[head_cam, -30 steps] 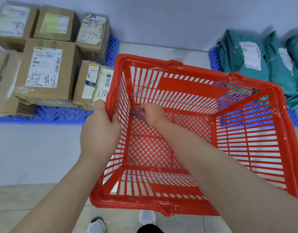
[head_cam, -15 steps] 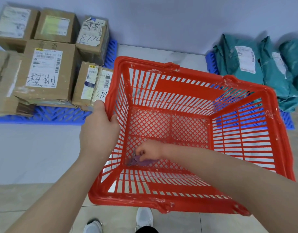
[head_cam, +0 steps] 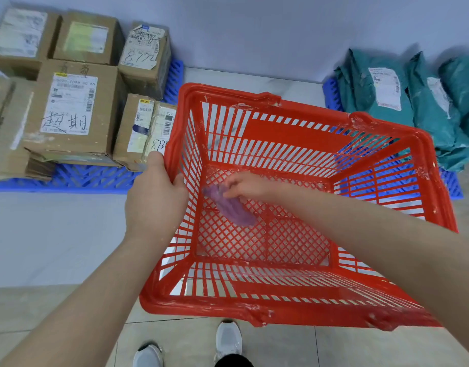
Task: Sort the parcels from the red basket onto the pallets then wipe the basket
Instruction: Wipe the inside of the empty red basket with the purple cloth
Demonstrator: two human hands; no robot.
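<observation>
Head view: a pale wall [head_cam: 254, 35] meets a grey floor [head_cam: 42, 234], and a blue pallet lies along it on each side. The left pallet [head_cam: 82, 178] carries cardboard boxes [head_cam: 71, 107]; the right pallet [head_cam: 450, 186] carries teal bags [head_cam: 373, 102].

The basket [head_cam: 191, 311] is between them, above the person's shoes [head_cam: 228, 340], and no parcels show in it. The left hand [head_cam: 155, 197] grips its left rim, thumb inside and fingers outside. The right hand [head_cam: 245, 186] reaches in and holds a purple cloth [head_cam: 233, 210] against the mesh bottom near the far left corner. Its fingers are blurred, so the exact grip is unclear.

The sorting looks done and the wiping is under way. The basket is probably light and stiff, though its slatted walls may flex, so the thick rim is the firm hold. White smears mark the rim. The cloth is soft and limp and could catch in the mesh, so it is best kept bunched under the fingers.
</observation>
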